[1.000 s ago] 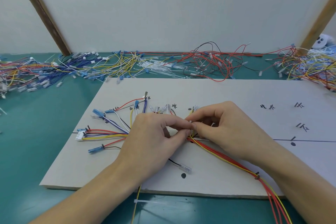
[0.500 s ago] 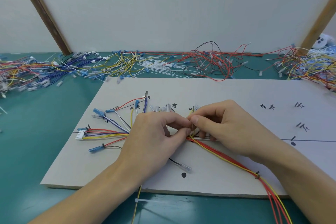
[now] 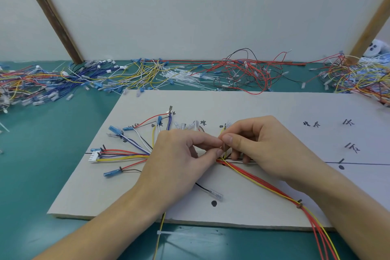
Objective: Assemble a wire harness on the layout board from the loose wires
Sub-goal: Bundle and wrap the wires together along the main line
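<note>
Little has shifted: the left hand (image 3: 179,154) and right hand (image 3: 259,145) stay pinched fingertip to fingertip on the wires (image 3: 223,155) mid-board (image 3: 274,107), so tying continues.

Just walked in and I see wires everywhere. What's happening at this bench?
A person is building a wire harness on a pale layout board. Both hands meet mid-board: the left hand and right hand pinch the wire bundle at one spot, apparently tying it. Finished branches fan out left to a white connector. Loose wires lie along the table's back edge.
</note>
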`<action>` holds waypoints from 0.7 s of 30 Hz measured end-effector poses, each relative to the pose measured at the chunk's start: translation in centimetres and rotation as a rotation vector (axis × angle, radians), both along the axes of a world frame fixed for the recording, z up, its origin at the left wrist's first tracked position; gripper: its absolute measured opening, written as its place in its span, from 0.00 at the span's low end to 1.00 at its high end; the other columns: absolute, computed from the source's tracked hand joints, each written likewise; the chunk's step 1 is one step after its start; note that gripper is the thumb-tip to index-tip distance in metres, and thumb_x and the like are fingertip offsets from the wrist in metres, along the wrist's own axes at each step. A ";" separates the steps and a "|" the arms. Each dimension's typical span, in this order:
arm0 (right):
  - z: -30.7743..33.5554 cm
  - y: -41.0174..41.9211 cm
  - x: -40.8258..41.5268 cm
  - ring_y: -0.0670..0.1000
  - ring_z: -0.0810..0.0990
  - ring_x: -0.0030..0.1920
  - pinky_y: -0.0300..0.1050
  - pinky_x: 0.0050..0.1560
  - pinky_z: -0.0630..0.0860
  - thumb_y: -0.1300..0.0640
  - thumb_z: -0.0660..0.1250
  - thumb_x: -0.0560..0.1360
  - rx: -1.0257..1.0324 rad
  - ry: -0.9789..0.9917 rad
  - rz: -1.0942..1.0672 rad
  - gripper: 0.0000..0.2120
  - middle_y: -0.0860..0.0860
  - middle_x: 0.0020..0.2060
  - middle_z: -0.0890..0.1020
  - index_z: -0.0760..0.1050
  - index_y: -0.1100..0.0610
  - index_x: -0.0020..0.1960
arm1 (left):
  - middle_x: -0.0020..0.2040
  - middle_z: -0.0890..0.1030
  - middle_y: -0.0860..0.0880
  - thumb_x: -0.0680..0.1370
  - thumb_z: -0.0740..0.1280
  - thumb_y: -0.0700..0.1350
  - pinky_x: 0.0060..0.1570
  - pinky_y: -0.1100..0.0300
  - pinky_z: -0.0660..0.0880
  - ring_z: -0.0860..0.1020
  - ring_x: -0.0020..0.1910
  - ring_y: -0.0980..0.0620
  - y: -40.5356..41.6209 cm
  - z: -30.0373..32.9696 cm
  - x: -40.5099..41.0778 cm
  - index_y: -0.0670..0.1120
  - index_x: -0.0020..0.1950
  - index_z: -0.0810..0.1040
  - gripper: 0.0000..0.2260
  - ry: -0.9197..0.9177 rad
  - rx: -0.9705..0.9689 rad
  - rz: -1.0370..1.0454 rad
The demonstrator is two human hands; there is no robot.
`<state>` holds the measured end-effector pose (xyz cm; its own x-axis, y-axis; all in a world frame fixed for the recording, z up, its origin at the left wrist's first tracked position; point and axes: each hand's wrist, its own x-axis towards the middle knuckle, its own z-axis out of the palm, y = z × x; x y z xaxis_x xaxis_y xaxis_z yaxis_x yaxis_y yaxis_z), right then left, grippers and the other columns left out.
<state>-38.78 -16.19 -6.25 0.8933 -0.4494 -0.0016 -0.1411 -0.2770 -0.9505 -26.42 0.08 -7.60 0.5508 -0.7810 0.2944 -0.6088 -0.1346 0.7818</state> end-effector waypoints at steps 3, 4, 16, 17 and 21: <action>0.0 -0.1 0.0 0.44 0.79 0.31 0.36 0.32 0.76 0.59 0.70 0.80 0.009 -0.002 0.000 0.07 0.50 0.30 0.83 0.85 0.54 0.45 | 0.34 0.83 0.66 0.75 0.77 0.44 0.27 0.72 0.64 0.74 0.24 0.50 0.0 0.0 0.0 0.60 0.47 0.88 0.09 -0.001 -0.006 0.004; 0.0 -0.1 0.0 0.43 0.79 0.31 0.36 0.32 0.76 0.60 0.69 0.80 0.013 -0.001 0.004 0.08 0.50 0.30 0.83 0.85 0.54 0.45 | 0.35 0.83 0.66 0.75 0.76 0.44 0.27 0.71 0.65 0.74 0.24 0.49 0.0 0.0 0.1 0.61 0.48 0.87 0.10 -0.001 -0.002 0.001; 0.3 -0.1 -0.3 0.48 0.82 0.38 0.40 0.40 0.79 0.64 0.72 0.78 0.018 0.041 0.041 0.09 0.54 0.39 0.87 0.85 0.50 0.47 | 0.40 0.85 0.63 0.75 0.76 0.45 0.27 0.63 0.70 0.76 0.24 0.48 0.1 -0.2 0.2 0.60 0.49 0.86 0.09 -0.005 -0.005 -0.010; 0.3 -0.1 -0.3 0.48 0.83 0.38 0.40 0.40 0.79 0.64 0.72 0.78 0.020 0.040 0.037 0.09 0.54 0.39 0.87 0.86 0.51 0.46 | 0.40 0.85 0.63 0.75 0.76 0.45 0.27 0.65 0.70 0.76 0.24 0.48 0.1 -0.1 0.2 0.60 0.49 0.86 0.09 -0.007 -0.003 -0.009; 0.2 0.1 -0.2 0.48 0.82 0.37 0.42 0.41 0.79 0.64 0.71 0.78 0.016 0.034 0.013 0.09 0.52 0.38 0.87 0.86 0.52 0.46 | 0.40 0.86 0.62 0.75 0.76 0.46 0.27 0.69 0.67 0.75 0.24 0.50 0.1 0.0 0.1 0.60 0.47 0.87 0.08 0.005 -0.003 -0.004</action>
<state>-38.99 -16.13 -6.02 0.8984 -0.4374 -0.0386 -0.1695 -0.2642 -0.9495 -26.30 0.18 -7.65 0.5493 -0.7823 0.2937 -0.6052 -0.1301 0.7854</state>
